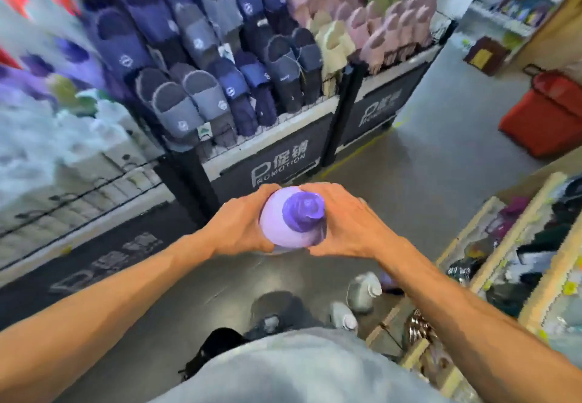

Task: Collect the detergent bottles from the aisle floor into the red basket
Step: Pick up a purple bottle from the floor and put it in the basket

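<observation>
A lilac detergent bottle (291, 226) with a darker purple cap points up at me, held at chest height over the aisle floor. My left hand (239, 220) clasps its left side and my right hand (346, 223) clasps its right side. Two pale grey-white bottles (362, 289) (343, 314) lie on the floor below my right forearm, and a purple one (389, 280) peeks out behind that arm. The red basket (544, 113) stands on the floor far off at the upper right.
A promotion bin of blue and grey slippers (220, 65) stands straight ahead, with pink and cream ones to its right. Shelves of packaged goods (516, 264) line the right side. My feet in dark shoes (274, 311) are on the grey floor.
</observation>
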`<state>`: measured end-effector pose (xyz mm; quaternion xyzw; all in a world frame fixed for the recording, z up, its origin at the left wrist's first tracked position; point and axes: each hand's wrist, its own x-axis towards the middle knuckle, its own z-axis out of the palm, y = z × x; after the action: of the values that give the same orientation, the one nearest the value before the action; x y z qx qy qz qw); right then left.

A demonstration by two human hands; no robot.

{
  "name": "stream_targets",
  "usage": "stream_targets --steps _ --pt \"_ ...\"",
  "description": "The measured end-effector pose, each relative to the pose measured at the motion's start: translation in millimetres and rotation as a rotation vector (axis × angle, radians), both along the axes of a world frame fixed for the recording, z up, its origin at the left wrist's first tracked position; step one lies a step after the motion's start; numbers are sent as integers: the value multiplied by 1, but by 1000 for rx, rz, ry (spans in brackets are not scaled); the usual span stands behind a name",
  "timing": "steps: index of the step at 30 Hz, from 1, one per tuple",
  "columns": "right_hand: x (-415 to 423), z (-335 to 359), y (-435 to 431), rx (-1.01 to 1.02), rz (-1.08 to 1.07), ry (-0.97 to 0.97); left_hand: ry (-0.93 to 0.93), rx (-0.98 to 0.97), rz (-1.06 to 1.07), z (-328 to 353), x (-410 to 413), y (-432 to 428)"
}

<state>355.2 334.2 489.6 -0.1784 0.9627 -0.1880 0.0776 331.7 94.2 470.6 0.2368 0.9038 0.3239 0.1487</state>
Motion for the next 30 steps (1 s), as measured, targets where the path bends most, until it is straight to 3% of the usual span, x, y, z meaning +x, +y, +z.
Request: stream_targets --steps 7,12,20,30 --pt "-16 44 -108 -39 529 -41 -86 -17 427 13 86 -97" --pt "2 33 -218 -9 827 -103 -126 95 793 11 173 -163" --pt "85 26 -400 114 1237 -81 -143 299 1222 6 317 -264" --pt "212 24 -618 66 1619 -70 -45 251 1614 37 465 -391"
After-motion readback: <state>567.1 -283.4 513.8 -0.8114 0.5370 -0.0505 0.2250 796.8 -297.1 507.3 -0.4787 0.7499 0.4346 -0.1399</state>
